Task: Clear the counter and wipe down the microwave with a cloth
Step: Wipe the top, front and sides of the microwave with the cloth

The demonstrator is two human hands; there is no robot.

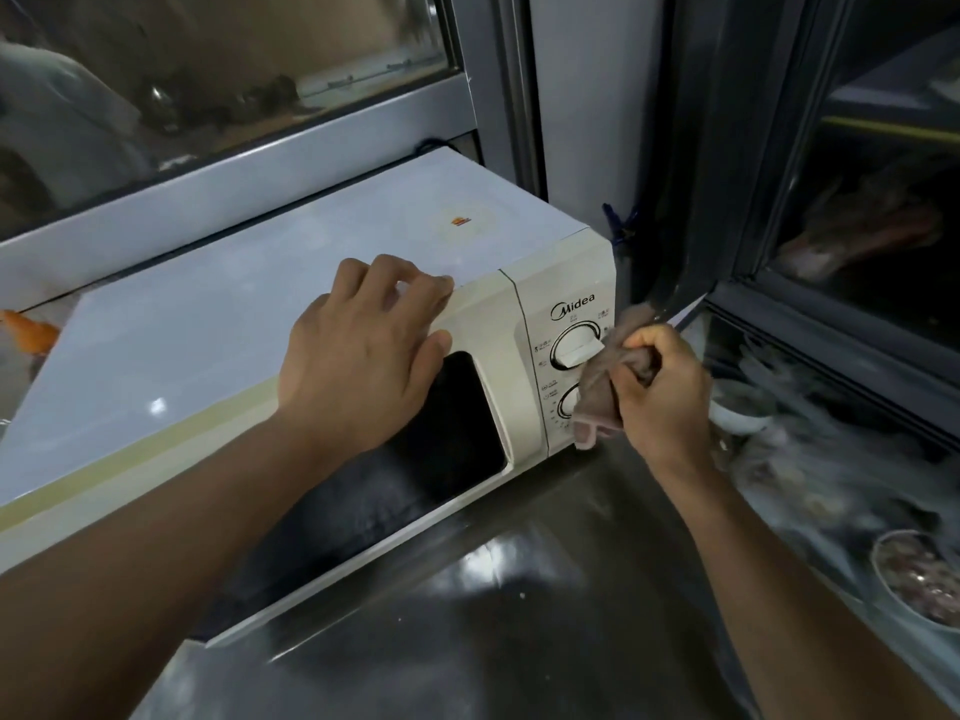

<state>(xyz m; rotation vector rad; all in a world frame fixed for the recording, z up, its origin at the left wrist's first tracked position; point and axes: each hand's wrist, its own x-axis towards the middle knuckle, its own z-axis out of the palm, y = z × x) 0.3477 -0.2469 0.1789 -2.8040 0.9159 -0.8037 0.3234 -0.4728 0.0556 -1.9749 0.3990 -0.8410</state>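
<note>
A cream-white microwave (249, 324) stands on a dark shiny counter (519, 615), its dark glass door facing me. My left hand (363, 356) lies flat over the top front edge of the door, fingers spread and holding nothing. My right hand (660, 392) grips a bunched brownish cloth (602, 387) and presses it against the control panel, between the upper dial (571, 350) and the lower dial (566, 405). The cloth covers part of the lower dial.
A window with a grey frame (291, 168) runs behind the microwave. To the right, a white bowl (737, 407) and a dish of dark food (919, 579) sit behind a glass panel. An orange object (31, 330) lies at the far left.
</note>
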